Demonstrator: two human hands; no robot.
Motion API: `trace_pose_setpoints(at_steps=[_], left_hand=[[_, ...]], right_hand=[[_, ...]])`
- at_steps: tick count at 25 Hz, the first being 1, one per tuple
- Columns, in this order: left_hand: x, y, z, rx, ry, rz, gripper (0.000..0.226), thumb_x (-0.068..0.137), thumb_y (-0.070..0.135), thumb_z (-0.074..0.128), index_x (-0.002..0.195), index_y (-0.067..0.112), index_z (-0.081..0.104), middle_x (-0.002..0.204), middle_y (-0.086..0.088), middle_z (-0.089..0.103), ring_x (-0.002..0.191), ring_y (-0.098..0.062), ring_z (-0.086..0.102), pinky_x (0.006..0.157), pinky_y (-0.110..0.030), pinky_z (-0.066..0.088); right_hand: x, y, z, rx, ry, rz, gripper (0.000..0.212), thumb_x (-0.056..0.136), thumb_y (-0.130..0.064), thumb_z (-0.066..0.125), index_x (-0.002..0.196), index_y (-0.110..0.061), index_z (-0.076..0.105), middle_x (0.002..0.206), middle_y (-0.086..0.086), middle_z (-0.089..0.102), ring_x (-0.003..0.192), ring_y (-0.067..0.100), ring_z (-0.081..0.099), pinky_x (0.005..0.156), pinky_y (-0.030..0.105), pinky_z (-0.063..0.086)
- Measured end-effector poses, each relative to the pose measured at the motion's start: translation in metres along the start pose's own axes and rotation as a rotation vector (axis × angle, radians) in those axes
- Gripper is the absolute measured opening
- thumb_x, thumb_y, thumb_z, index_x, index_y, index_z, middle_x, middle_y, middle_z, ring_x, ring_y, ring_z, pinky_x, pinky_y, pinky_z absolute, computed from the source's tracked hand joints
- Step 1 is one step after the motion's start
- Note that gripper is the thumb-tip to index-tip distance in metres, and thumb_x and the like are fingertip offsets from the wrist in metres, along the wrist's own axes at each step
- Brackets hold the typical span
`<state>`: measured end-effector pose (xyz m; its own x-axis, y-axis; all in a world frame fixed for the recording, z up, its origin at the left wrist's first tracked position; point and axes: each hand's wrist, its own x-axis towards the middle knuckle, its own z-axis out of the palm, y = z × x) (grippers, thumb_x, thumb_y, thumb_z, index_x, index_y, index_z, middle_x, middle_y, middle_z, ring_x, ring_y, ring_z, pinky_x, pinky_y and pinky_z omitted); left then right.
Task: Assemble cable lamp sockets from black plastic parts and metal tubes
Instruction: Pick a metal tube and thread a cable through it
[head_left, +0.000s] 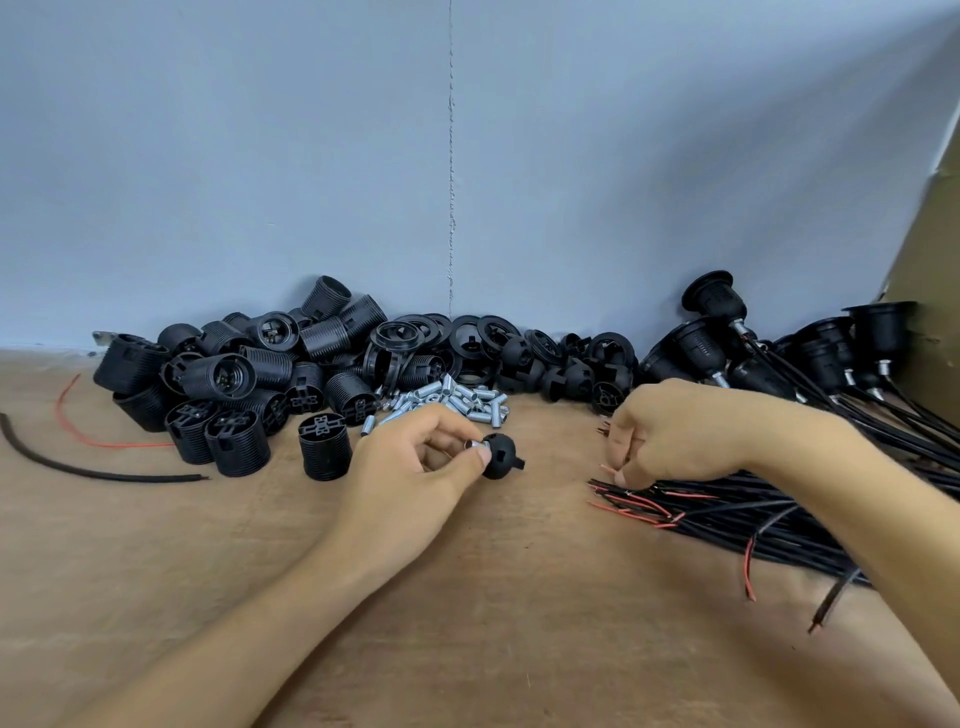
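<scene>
Left hand (415, 460) reaches in from the lower edge, low over the worktop (467, 597). Its fingers (454, 423) are curled, and thumb and forefinger pinch a tube (471, 445) that sits in the top of a black cap (501, 457). The cap is near the middle of the worktop, just in front of the loose tubes (457, 397); whether it touches the wood is hard to tell.

Right hand (670, 436) is to its right, apart from the cap. Its fingers (621, 441) are curled down onto the stripped ends of the cables (779, 514) and seem to pinch a few of them. The cables lie in a bundle that runs off to the right under that forearm, with red cores showing at the ends.

Behind the tubes, along the wall (311, 156), are heaps of black parts: threaded shells (234, 374) on the left, rings (415, 332) in the middle, more caps (571, 369) right of them. Finished sockets (727, 332) with cables attached are stacked at far right, beside a cardboard sheet (930, 249). A red wire (67, 421) and a black cable scrap (78, 470) lie at far left.
</scene>
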<state>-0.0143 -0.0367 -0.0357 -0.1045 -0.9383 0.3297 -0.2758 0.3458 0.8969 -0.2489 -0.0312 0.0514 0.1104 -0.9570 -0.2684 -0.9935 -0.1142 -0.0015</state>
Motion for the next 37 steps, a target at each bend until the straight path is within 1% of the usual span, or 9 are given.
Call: trace_pose_setpoints(at_steps=[2,7,13,16,22,25,29,32,37], left_hand=[[0.0,0.0,0.0,0.011,-0.001,-0.006,0.017,0.084,0.016,0.08,0.082,0.031,0.076,0.075,0.008,0.071,0.064,-0.006,0.06,0.063,-0.028,0.054],[-0.004,0.003,0.003,0.101,-0.016,0.049,0.018,0.083,0.018,0.081,0.079,0.034,0.075,0.073,0.014,0.069,0.063,0.001,0.057,0.061,-0.012,0.045],[-0.005,0.005,0.004,0.172,-0.005,0.084,0.016,0.085,0.022,0.079,0.079,0.036,0.073,0.08,0.017,0.07,0.072,-0.004,0.063,0.065,-0.013,0.047],[-0.002,0.003,0.001,0.085,0.013,0.019,0.014,0.088,0.019,0.075,0.084,0.032,0.074,0.081,0.012,0.072,0.071,-0.009,0.066,0.067,-0.021,0.053],[0.003,0.003,-0.003,-0.179,0.05,-0.118,0.019,0.093,0.0,0.067,0.089,0.016,0.075,0.082,-0.002,0.074,0.068,-0.017,0.074,0.058,-0.021,0.056],[0.003,0.001,-0.004,-0.218,0.042,-0.145,0.023,0.093,-0.006,0.064,0.092,0.014,0.075,0.086,-0.004,0.073,0.073,-0.022,0.076,0.063,-0.024,0.06],[0.001,0.0,-0.002,0.04,-0.043,-0.076,0.035,0.087,-0.006,0.067,0.093,0.028,0.074,0.09,0.012,0.072,0.079,-0.009,0.072,0.072,-0.02,0.057],[-0.002,0.003,0.0,0.219,-0.08,-0.007,0.035,0.083,0.002,0.064,0.094,0.035,0.071,0.091,0.023,0.07,0.088,-0.002,0.067,0.082,-0.023,0.055],[-0.006,0.01,0.002,0.284,-0.139,-0.001,0.033,0.066,0.022,0.05,0.091,0.033,0.067,0.091,0.017,0.072,0.081,-0.003,0.068,0.08,-0.038,0.058]], right_hand=[[0.003,-0.006,0.005,-0.042,0.054,-0.006,0.019,0.09,-0.025,0.065,0.101,-0.012,0.073,0.099,0.004,0.072,0.094,0.024,0.064,0.083,0.031,0.052],[0.006,-0.004,0.01,0.271,0.208,-0.088,0.003,0.085,-0.023,0.074,0.084,-0.026,0.074,0.078,-0.009,0.072,0.076,0.005,0.063,0.071,0.018,0.049],[0.013,-0.031,0.031,0.734,0.612,-0.324,0.008,0.089,-0.023,0.073,0.084,-0.027,0.07,0.07,-0.012,0.065,0.063,0.0,0.056,0.063,0.009,0.042],[0.014,-0.025,0.021,0.806,0.546,-0.325,0.007,0.089,-0.022,0.073,0.094,-0.025,0.07,0.078,-0.008,0.069,0.069,0.006,0.061,0.069,0.016,0.048],[0.01,0.003,0.012,0.337,0.038,-0.103,0.015,0.083,-0.034,0.08,0.092,-0.024,0.074,0.087,-0.005,0.074,0.082,0.008,0.066,0.081,0.024,0.05],[0.014,-0.006,0.019,0.406,0.235,-0.163,0.008,0.084,-0.032,0.079,0.083,-0.027,0.073,0.078,-0.006,0.072,0.07,-0.001,0.06,0.068,0.012,0.045],[0.013,-0.023,0.026,0.768,0.625,-0.288,0.005,0.085,-0.03,0.078,0.085,-0.03,0.073,0.07,-0.017,0.065,0.06,-0.003,0.052,0.061,0.007,0.04],[0.01,-0.04,0.037,0.839,0.59,-0.378,0.005,0.086,-0.026,0.078,0.087,-0.029,0.074,0.072,-0.017,0.066,0.061,-0.002,0.053,0.062,0.011,0.043],[0.008,-0.029,0.025,0.585,0.423,-0.332,0.013,0.083,-0.029,0.078,0.095,-0.031,0.072,0.088,-0.009,0.07,0.073,0.0,0.059,0.067,0.011,0.043]])
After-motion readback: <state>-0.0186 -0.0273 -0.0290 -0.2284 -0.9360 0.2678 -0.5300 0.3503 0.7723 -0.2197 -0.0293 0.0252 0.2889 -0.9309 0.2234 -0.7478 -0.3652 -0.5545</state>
